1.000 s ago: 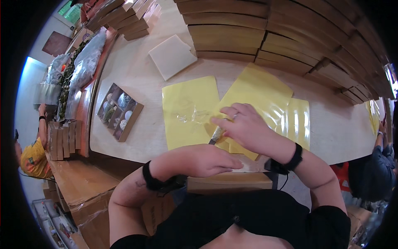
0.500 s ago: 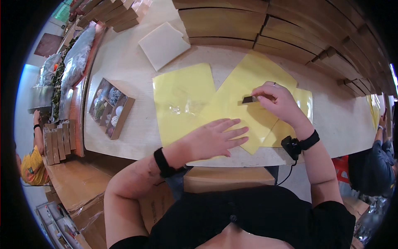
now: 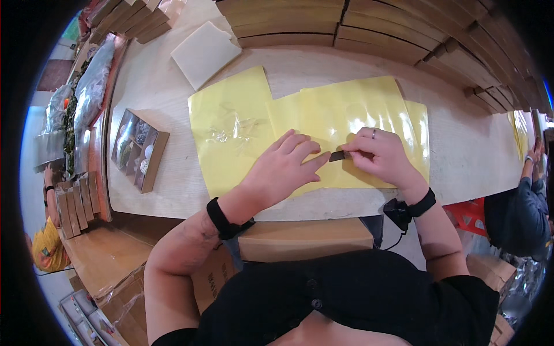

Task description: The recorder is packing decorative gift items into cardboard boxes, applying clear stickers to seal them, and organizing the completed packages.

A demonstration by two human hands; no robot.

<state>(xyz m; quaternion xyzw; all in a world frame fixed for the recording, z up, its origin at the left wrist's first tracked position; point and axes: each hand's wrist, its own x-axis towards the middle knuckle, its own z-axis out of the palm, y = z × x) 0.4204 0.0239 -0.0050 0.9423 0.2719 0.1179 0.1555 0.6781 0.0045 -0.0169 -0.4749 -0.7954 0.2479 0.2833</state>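
Several glossy yellow sheets (image 3: 234, 106) overlap across the table. My left hand (image 3: 283, 167) lies on them with its fingers spread. Its fingertips come close to a small dark flat strip (image 3: 337, 156), and whether they touch it I cannot make out. My right hand (image 3: 378, 154) pinches the right end of that strip between thumb and fingers, just above the yellow sheets. The strip's exact kind does not show.
A partitioned box (image 3: 138, 150) with several decorative balls sits to the left. Behind the sheets lies a cream square pad (image 3: 206, 53). Stacked brown cartons (image 3: 283, 22) line the far edge. Co-workers are at both sides, including one in a dark shirt (image 3: 516, 216) at the right.
The tilted yellow sheet under my right hand now lies straighter, beside the left one. My hands have come closer together, with the dark strip still in my right hand. The view has shifted slightly.
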